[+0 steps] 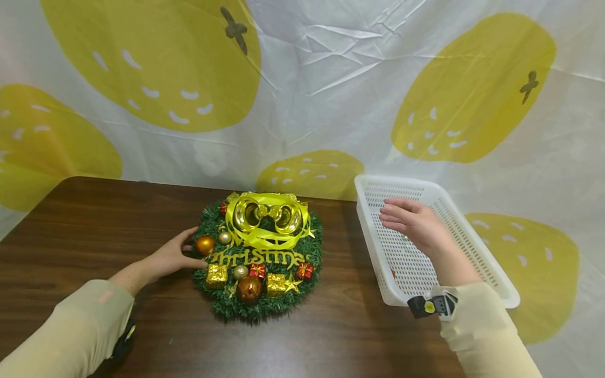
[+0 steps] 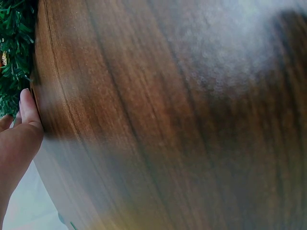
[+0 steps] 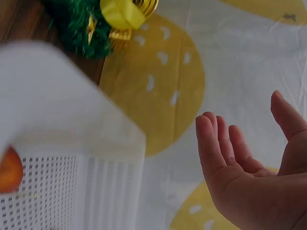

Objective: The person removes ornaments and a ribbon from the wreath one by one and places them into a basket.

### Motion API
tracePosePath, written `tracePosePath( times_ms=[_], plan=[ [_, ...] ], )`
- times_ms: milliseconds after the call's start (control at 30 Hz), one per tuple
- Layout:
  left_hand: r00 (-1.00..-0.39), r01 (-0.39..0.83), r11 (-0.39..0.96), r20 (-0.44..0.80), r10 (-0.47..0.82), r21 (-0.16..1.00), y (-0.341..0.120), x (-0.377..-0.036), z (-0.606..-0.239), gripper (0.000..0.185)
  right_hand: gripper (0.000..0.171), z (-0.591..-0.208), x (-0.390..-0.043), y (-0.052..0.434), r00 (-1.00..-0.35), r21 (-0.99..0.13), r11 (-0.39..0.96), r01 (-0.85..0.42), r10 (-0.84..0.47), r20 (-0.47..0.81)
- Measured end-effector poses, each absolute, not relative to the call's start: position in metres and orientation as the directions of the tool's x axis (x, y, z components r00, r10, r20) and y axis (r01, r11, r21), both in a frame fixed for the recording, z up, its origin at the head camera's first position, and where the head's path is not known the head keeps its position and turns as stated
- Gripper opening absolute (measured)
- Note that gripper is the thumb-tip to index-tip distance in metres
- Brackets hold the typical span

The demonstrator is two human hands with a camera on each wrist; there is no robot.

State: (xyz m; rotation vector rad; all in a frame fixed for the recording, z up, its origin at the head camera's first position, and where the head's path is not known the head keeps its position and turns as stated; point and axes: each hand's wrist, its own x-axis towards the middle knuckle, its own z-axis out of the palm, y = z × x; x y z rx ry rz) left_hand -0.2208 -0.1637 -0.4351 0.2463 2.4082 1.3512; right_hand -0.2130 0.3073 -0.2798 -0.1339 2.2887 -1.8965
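A green Christmas wreath (image 1: 264,299) lies on the brown table (image 1: 94,226), with a yellow ribbon bow (image 1: 267,215), gold lettering, small gift boxes and an orange ball (image 1: 205,245). My left hand (image 1: 177,255) rests against the wreath's left edge beside that ball, fingers fairly straight; the left wrist view shows a finger (image 2: 28,108) lying next to the green needles (image 2: 14,48). Over the white perforated basket (image 1: 472,252) my right hand (image 1: 408,220) hovers palm down, holding nothing. In the right wrist view that hand (image 3: 249,163) is spread, and an orange thing (image 3: 9,170) shows in the basket (image 3: 72,143).
The basket stands at the table's right end, partly over the edge, with a small reddish piece (image 1: 393,273) inside. A white cloth with yellow shapes (image 1: 156,63) hangs behind the table. Bare wood stretches left of the wreath and in front of it.
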Motion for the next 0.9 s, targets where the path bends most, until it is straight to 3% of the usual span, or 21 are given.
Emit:
tracePosePath(
  times_ms=[167, 533, 900],
  plan=[
    [-0.92, -0.019, 0.526, -0.222, 0.325, 0.85, -0.164, -0.22, -0.435, 0.106, 0.056, -0.281, -0.206, 0.28, -0.983, -0.976, 0.216, -0.009, -0.182, -0.032],
    [-0.921, -0.02, 0.524, -0.22, 0.323, 0.852, -0.165, -0.22, -0.436, 0.106, 0.046, -0.31, -0.197, 0.224, -0.97, -0.98, 0.197, -0.044, -0.243, -0.006],
    [-0.916, -0.032, 0.521, -0.234, 0.327, 0.853, -0.164, -0.22, -0.434, 0.108, 0.047, -0.339, -0.187, 0.186, -0.952, -0.94, 0.329, -0.087, -0.307, -0.02]
  ],
)
